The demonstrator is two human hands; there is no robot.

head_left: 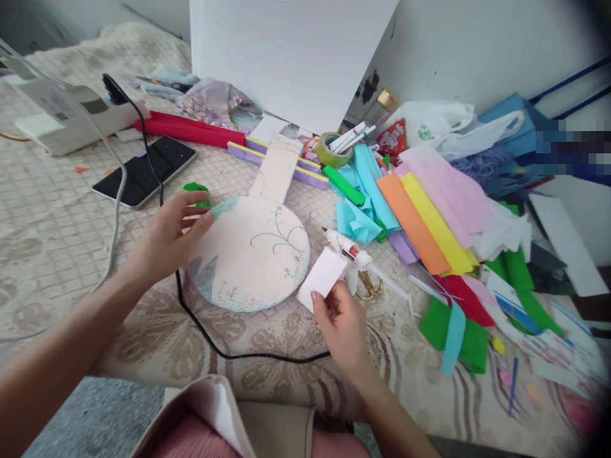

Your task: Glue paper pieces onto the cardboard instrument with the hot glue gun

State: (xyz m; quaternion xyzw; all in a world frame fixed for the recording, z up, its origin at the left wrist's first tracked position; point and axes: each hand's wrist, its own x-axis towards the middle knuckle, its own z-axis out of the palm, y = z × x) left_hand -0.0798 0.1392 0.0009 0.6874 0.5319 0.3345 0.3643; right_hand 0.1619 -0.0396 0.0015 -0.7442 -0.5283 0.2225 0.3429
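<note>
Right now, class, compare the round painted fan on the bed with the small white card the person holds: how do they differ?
The round fan lies flat on the blanket, with the left hand resting on its edge; the white card is pinched in the right hand and lifted. The round fan is much larger. It carries painted stems and flowers; the white card is blank. Both are pale and thin.

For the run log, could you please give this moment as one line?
left hand: on fan | right hand: holds white card | glue gun beside

Matt paper fan [252, 254] — glossy phone [146, 170] — on woven cloth [57, 235].
</note>
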